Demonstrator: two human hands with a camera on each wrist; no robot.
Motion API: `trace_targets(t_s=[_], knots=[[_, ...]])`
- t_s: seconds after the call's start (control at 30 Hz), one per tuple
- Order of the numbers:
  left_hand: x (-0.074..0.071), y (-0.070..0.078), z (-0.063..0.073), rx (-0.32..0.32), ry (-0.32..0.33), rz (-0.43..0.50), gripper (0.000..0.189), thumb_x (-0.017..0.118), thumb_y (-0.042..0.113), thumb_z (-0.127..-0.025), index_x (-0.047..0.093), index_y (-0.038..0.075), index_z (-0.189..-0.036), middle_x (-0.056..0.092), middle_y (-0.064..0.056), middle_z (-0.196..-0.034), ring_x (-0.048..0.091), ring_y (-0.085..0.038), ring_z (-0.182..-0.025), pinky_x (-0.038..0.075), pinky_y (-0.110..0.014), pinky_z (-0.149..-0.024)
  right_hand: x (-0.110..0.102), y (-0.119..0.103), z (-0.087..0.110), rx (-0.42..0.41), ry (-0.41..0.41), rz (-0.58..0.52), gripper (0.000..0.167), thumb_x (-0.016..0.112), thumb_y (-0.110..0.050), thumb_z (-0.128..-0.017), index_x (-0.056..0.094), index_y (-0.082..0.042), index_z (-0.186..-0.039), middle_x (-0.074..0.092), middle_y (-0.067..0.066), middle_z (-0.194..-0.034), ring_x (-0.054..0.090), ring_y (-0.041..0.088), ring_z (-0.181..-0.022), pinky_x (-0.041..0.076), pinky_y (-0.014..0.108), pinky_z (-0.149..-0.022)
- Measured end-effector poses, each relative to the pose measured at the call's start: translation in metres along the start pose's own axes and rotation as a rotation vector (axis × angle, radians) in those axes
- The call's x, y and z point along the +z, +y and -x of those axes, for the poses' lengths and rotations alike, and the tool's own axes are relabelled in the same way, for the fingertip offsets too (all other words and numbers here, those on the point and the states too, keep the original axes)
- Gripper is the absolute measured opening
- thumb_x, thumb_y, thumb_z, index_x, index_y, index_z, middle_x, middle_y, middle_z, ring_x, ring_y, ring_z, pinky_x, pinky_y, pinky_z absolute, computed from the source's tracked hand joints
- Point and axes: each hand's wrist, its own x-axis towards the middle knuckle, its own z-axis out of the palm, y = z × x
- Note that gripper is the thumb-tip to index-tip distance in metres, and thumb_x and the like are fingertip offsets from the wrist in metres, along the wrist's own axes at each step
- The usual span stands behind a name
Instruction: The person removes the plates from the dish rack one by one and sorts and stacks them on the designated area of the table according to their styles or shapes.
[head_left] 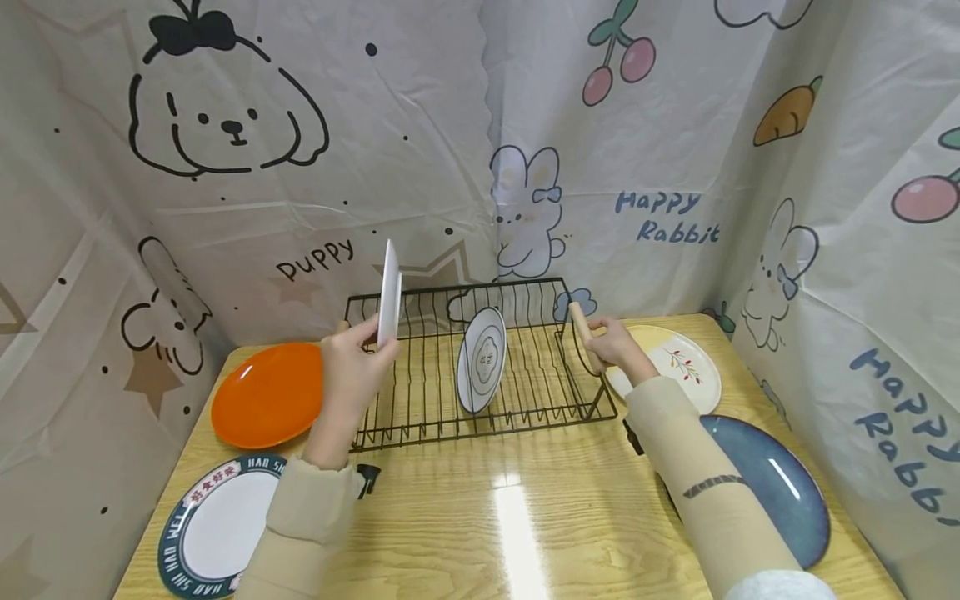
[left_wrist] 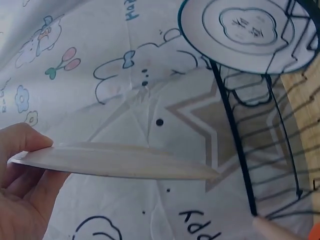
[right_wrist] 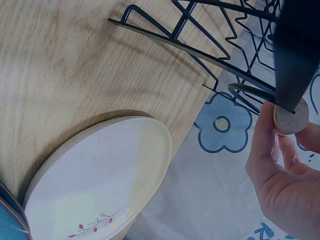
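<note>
My left hand (head_left: 354,364) pinches the lower edge of a white plate (head_left: 389,296), held upright and seen edge-on above the left part of the black wire dish rack (head_left: 427,429). In the left wrist view, thumb and fingers clamp the rim of this plate (left_wrist: 115,162). At the rack's right end my right hand (head_left: 617,343) grips the wooden handle (head_left: 587,337); the right wrist view shows fingers curled about the handle's round end (right_wrist: 291,117). A white plate with a dark rim and a printed centre (head_left: 482,360) stands upright in the rack's middle.
On the left lie an orange plate (head_left: 266,396) and a white plate with a dark lettered rim (head_left: 225,529). To the right are a cream plate with a red sprig (head_left: 693,371) and a blue plate (head_left: 780,492), partly behind my sleeve. A printed curtain (head_left: 420,167) encloses the table.
</note>
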Motion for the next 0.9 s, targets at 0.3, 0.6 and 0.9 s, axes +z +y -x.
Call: trace_targets(t_s=[0.3, 0.6, 0.9], knots=[[-0.027, -0.018, 0.017, 0.199, 0.076, -0.212, 0.016, 0.059, -0.009, -0.068, 0.069, -0.010, -0.082, 0.063, -0.020, -0.063, 0.049, -0.023, -0.043, 0.040, -0.034, -0.036, 0.001, 0.001, -0.001, -0.001, 0.007, -0.002, 0.048, 0.047, -0.004, -0.089, 0.035, 0.002, -0.135, 0.047, 0.031, -0.116, 0.056, 0.031, -0.089, 0.050, 0.030, -0.059], [-0.058, -0.039, 0.044, 0.174, -0.008, -0.426, 0.031, 0.066, -0.010, -0.070, 0.066, -0.011, -0.101, 0.066, -0.026, -0.086, 0.063, -0.040, -0.067, 0.049, -0.049, -0.048, 0.000, 0.001, -0.001, 0.010, 0.007, -0.001, 0.048, 0.047, -0.005, -0.090, 0.035, 0.001, -0.135, 0.048, 0.030, -0.116, 0.056, 0.031, -0.090, 0.051, 0.031, -0.060], [-0.079, -0.059, 0.081, 0.088, -0.057, -0.541, 0.040, 0.068, -0.010, -0.069, 0.063, -0.008, -0.109, 0.064, -0.026, -0.098, 0.062, -0.044, -0.070, 0.049, -0.051, -0.053, 0.000, 0.000, 0.000, 0.012, 0.009, -0.004, 0.048, 0.047, -0.005, -0.090, 0.035, 0.001, -0.135, 0.047, 0.030, -0.117, 0.056, 0.033, -0.094, 0.052, 0.033, -0.063]])
